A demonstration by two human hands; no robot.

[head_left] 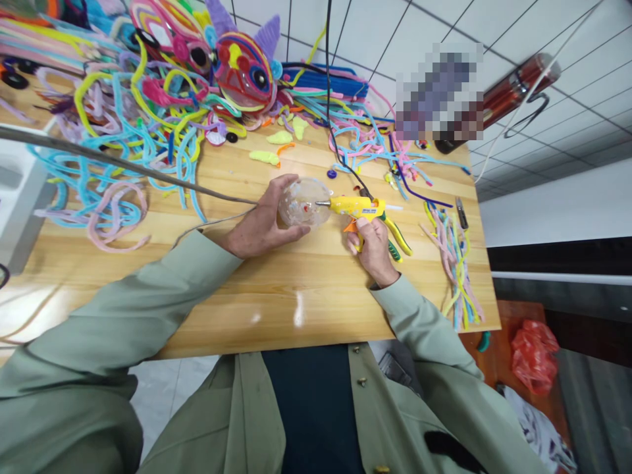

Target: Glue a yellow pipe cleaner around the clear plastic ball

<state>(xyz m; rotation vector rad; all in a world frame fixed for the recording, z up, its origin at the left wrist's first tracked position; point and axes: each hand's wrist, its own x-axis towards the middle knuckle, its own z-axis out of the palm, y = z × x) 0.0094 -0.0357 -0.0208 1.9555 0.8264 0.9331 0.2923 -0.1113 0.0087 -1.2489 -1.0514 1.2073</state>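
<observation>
Green jacket (pixel 207 421) nearest; left hand (pixel 263 222) holds a clear ball (pixel 301 201) between both hands, right hand (pixel 374 245) a glue gun (pixel 354 206).

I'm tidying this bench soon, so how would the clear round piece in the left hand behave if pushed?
The clear round piece would probably roll or rock, given its rounded outline. Being see-through, it may be a thin shell, light for its size. Its glossy look suggests a slippery surface, perhaps why the left hand cups it.

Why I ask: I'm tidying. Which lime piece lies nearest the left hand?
The lime piece just beyond the left hand, by an orange strip; others lie farther off.
</observation>
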